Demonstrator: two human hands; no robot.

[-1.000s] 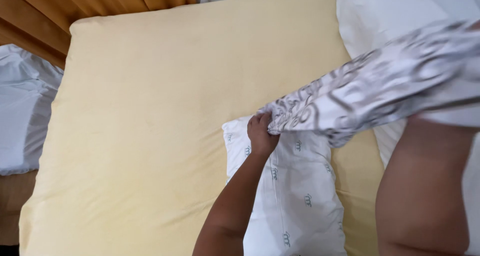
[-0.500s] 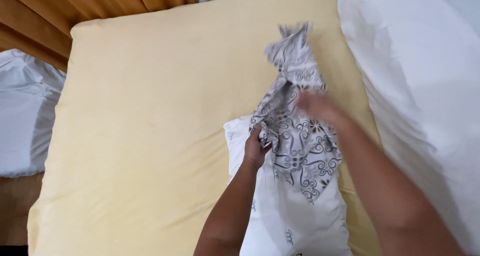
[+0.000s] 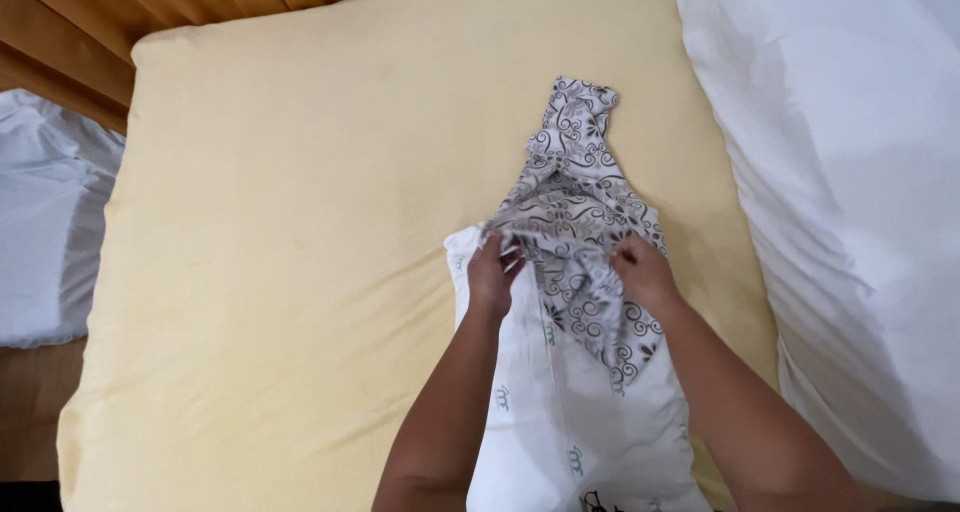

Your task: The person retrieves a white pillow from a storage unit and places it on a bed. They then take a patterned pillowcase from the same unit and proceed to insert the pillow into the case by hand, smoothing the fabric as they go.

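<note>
Patterned pillowcase (image 3: 580,227), light, limp, slippery-looking, bunched over white pillow (image 3: 560,422) on yellow mattress (image 3: 300,252), pinched at its open edge by left hand (image 3: 493,277) and right hand (image 3: 643,272); best gripped at hem corners.

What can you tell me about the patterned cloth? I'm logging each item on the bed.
The patterned cloth is thin, soft-looking fabric, pale with dark scroll and flower prints. It lies crumpled and bunched, narrowing to a squared end that points up the yellow mattress. Its lower part drapes over the top of a white pillow. The left hand pinches its left edge and the right hand grips its right side.
</note>
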